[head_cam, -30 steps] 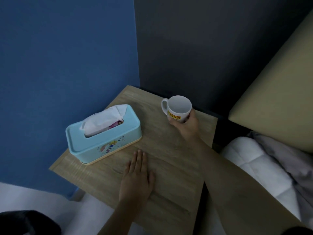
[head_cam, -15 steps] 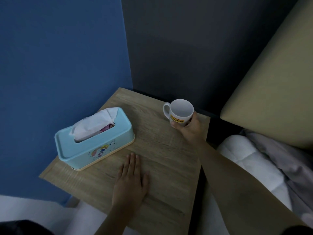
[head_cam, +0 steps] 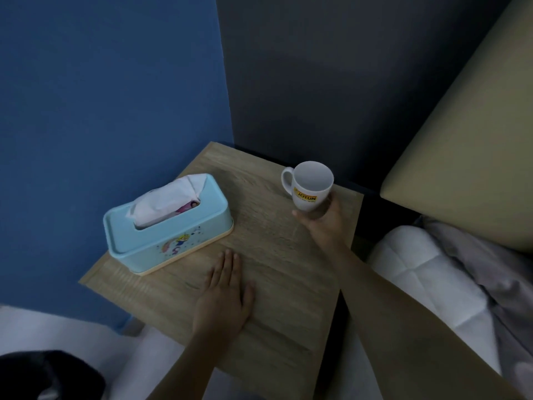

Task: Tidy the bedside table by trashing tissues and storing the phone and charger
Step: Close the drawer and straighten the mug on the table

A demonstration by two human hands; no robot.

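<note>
A light blue tissue box (head_cam: pixel 170 229) with a white tissue (head_cam: pixel 167 199) sticking out of its slot stands on the left part of the wooden bedside table (head_cam: pixel 274 255). My left hand (head_cam: pixel 223 298) lies flat, palm down, on the table just in front of the box. My right hand (head_cam: pixel 323 223) grips the lower part of a white mug (head_cam: pixel 310 184) with a yellow label, tilted and lifted slightly near the table's far right corner. No phone, charger or loose tissue is in view.
A blue wall stands left of the table and a dark grey wall behind it. A beige headboard (head_cam: pixel 461 157) and white and grey bedding (head_cam: pixel 450 284) lie to the right. A dark object (head_cam: pixel 49 373) sits on the pale floor at lower left.
My right hand has raised and tilted the mug a little toward the far right corner. My left hand stays flat on the table. The camera view has shifted slightly.
</note>
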